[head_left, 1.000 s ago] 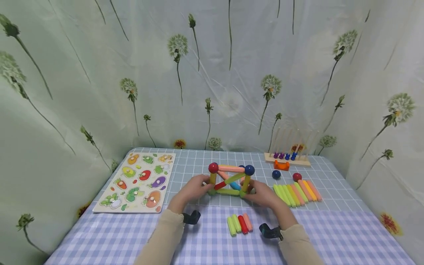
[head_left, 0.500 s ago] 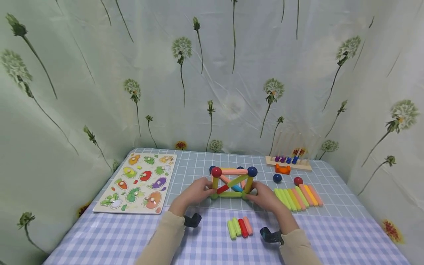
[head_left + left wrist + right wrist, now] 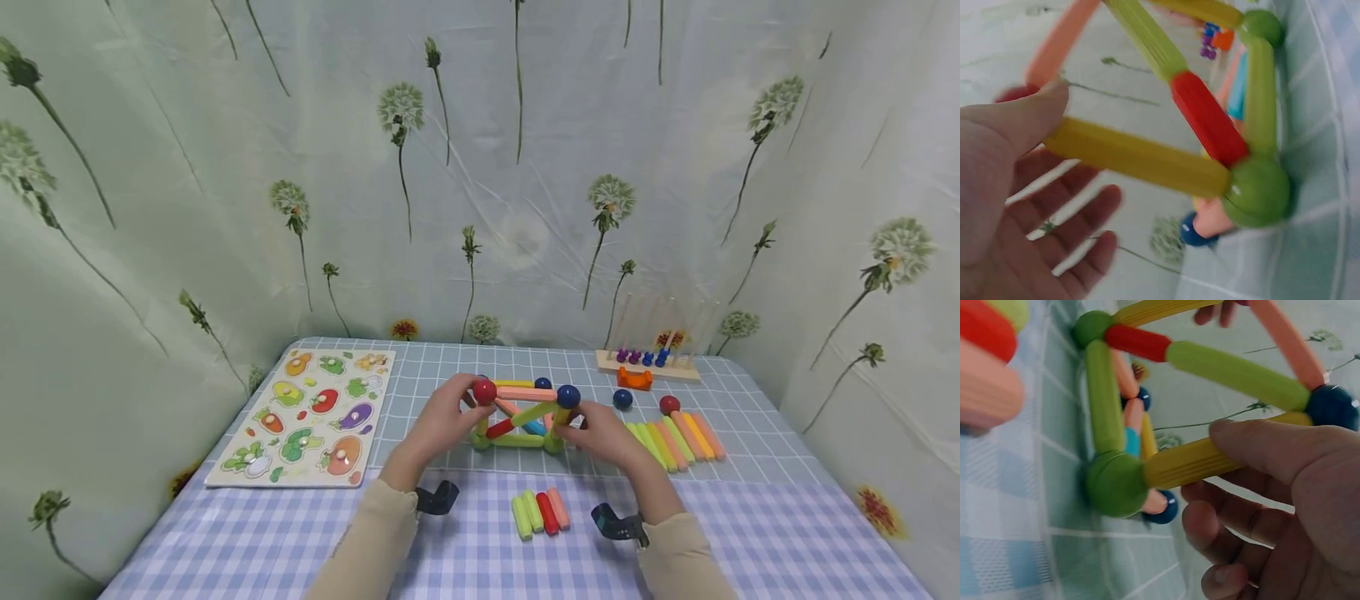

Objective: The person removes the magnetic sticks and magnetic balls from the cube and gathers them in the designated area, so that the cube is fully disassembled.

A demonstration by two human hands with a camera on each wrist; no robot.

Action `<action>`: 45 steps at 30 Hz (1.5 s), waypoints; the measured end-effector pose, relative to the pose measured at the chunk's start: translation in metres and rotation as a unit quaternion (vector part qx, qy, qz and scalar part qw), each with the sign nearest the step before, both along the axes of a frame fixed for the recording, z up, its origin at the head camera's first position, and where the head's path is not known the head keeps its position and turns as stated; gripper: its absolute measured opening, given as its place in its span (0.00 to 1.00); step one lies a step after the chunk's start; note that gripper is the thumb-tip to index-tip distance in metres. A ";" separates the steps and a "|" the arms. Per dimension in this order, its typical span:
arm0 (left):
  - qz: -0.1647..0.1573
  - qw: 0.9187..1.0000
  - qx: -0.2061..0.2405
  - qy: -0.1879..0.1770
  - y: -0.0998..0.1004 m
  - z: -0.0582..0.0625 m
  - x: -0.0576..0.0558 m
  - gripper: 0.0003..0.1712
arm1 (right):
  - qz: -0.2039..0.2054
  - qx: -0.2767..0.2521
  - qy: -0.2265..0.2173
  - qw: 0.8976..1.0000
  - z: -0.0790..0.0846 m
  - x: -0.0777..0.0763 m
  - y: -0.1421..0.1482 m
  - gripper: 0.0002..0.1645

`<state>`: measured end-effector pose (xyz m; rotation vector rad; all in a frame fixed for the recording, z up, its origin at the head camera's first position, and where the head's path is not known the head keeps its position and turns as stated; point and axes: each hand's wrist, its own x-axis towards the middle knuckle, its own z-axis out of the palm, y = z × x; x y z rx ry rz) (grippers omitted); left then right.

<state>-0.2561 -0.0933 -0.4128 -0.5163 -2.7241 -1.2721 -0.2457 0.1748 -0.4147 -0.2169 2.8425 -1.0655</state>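
A box-shaped frame of magnetic rods and balls stands mid-table, its front top edge a salmon rod (image 3: 527,395) between a red ball (image 3: 484,392) and a dark blue ball (image 3: 567,397). A red-and-lime diagonal crosses the front. My left hand (image 3: 444,421) pinches the red ball at the top left corner, its thumb partly covering it; the other fingers spread beside the yellow upright (image 3: 1141,159). Thumb and fingers of my right hand (image 3: 606,433) grip the right yellow upright (image 3: 1188,464), just below the blue ball. Green balls (image 3: 1257,192) form the lower front corners.
Nearer me lie several loose short rods (image 3: 540,512). More rods (image 3: 675,442) lie in a row at right, with a blue ball (image 3: 622,400) and red ball (image 3: 670,405) behind. A vegetable puzzle board (image 3: 303,417) is at left; a pegged bead stand (image 3: 648,365) is at back right.
My left hand has risen from the lower part of the left yellow upright to the red ball on top. My right hand has slid a little higher on its upright.
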 end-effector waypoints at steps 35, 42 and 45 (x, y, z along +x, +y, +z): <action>0.036 0.982 -0.048 0.181 0.022 0.005 0.015 0.13 | 0.001 0.031 0.279 0.960 0.009 0.012 -0.022 0.18; 0.042 0.983 -0.046 0.175 0.023 0.005 0.015 0.13 | 0.008 -0.037 0.228 0.973 0.012 0.010 -0.020 0.21; 0.044 0.983 -0.046 0.173 0.024 0.005 0.014 0.14 | 0.005 -0.047 0.213 0.976 0.013 0.010 -0.020 0.22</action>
